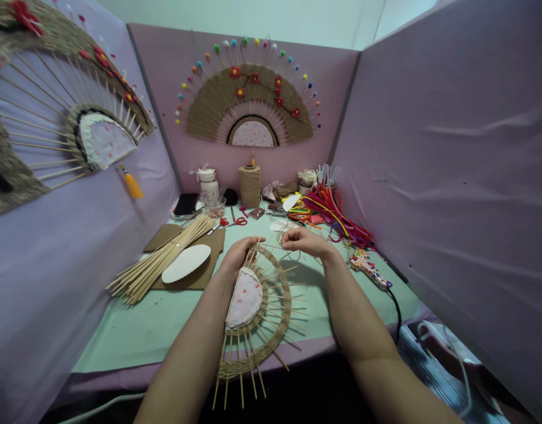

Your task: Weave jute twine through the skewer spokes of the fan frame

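My left grip [243, 253] holds the fan [264, 294] at six o'clock while my right grip [303, 241] pinches the cord [273, 245], and pulling that too hard could bend the fan's thin sticks [282, 360].

No text, label, brand, number or sign could be read on or around the tall brown twine spool [250, 187].

Single head-worn view: from above near table edge, facing 12 o'clock, tilted down, wide. Left hand [241, 253] and right hand [304, 240] close, mid-view; green tabletop [141, 327] below; pink back panel [337, 82] farther, towards 12.
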`<state>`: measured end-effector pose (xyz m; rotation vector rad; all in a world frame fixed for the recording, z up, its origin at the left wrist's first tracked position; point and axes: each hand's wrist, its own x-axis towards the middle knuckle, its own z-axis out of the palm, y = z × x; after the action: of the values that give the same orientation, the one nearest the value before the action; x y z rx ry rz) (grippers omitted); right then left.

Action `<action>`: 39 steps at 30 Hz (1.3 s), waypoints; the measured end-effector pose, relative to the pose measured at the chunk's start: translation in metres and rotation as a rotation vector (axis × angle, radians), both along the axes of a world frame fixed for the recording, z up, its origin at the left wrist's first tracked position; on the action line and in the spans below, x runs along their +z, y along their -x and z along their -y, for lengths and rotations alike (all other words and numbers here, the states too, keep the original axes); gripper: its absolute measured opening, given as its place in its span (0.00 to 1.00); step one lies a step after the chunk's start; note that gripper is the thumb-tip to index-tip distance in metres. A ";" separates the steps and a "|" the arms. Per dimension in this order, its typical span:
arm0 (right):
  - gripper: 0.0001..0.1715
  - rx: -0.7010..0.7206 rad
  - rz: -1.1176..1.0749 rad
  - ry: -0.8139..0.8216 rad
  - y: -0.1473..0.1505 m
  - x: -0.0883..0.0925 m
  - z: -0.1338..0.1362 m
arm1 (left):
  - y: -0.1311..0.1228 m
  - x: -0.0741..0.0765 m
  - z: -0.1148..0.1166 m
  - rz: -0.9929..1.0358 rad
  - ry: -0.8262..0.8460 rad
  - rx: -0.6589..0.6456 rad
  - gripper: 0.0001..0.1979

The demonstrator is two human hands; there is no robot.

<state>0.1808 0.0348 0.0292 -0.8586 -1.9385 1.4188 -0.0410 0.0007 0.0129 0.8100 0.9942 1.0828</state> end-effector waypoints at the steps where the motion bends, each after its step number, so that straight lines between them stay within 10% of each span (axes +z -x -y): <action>1: 0.21 -0.003 -0.002 0.006 0.000 -0.001 -0.001 | 0.000 0.000 0.000 0.009 -0.005 0.000 0.11; 28: 0.20 -0.006 -0.111 0.052 0.003 -0.012 -0.006 | 0.002 0.002 0.002 -0.124 -0.110 0.034 0.16; 39: 0.20 -0.035 -0.077 0.054 0.001 -0.013 -0.007 | 0.005 0.007 0.004 0.169 0.062 -0.068 0.09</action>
<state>0.1794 0.0416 0.0160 -0.8459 -1.8276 1.4681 -0.0456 -0.0038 0.0195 0.6854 0.8482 1.0391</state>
